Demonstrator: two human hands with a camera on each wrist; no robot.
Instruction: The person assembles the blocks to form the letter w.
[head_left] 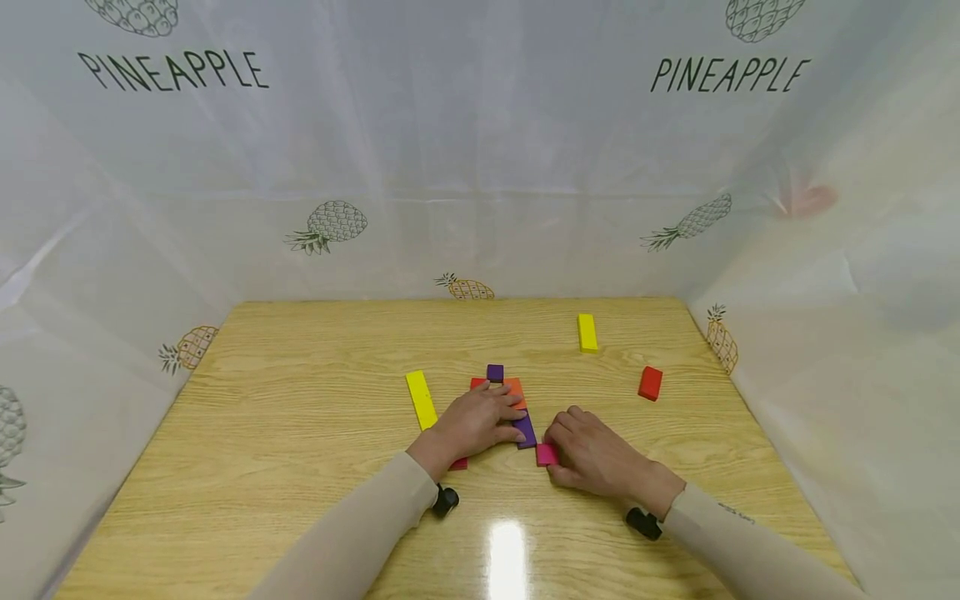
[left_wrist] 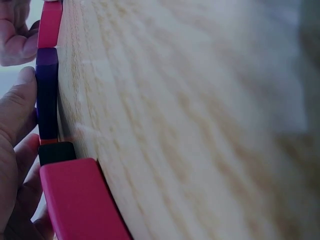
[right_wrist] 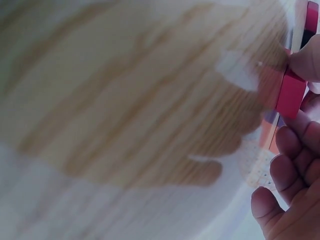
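Observation:
My right hand (head_left: 596, 454) pinches a small pink block (head_left: 547, 454) between thumb and fingers, low at the table. That block stands by the near end of a purple block (head_left: 527, 432). Over the row of blocks lies my left hand (head_left: 478, 423), its thumb at the purple block and its fingers reaching across an orange block (head_left: 513, 390) and a red block (head_left: 478, 383). A small purple cube (head_left: 495, 372) sits just beyond the fingertips. Partly under the left wrist is a darker pink block (head_left: 459, 464), large in the left wrist view, with a dark block (left_wrist: 57, 153) behind it.
A long yellow block (head_left: 422, 400) lies left of the left hand. Farther right on the wooden table (head_left: 300, 350) are a shorter yellow block (head_left: 587, 332) and a red block (head_left: 650, 383). Pineapple-printed sheeting (head_left: 480, 150) hangs behind and at both sides.

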